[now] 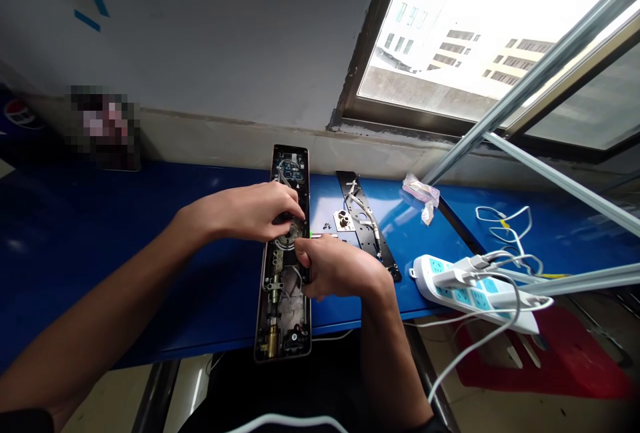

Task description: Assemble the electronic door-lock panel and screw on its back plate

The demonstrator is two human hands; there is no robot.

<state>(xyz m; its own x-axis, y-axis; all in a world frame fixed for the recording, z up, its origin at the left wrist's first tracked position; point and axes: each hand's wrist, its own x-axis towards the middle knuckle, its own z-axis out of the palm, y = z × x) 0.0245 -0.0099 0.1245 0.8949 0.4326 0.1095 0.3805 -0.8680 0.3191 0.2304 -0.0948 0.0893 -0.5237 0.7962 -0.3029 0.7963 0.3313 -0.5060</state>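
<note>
A long, narrow device housing [283, 346] lies lengthwise before me, its inside exposed, its near end reaching past the table edge. A blue circuit board [290, 169] sits at the far end; a brass-coloured cylinder [272, 339] is at the near end. My left hand [267, 209] reaches over the housing's middle, fingers bent down beside a round metal part [286, 241]. My right hand [340, 266] is closed at the right wall, thumb and forefinger close to that round part. Whatever either hand's fingertips grip is hidden.
On the blue table [220, 286], right of the housing, lie a small metal plate [343, 221], loose screws [327, 225] and a black perforated panel [365, 233] with a cable. Further right are a crumpled tissue pack [420, 189], a white power strip [470, 293] and metal struts [530, 166].
</note>
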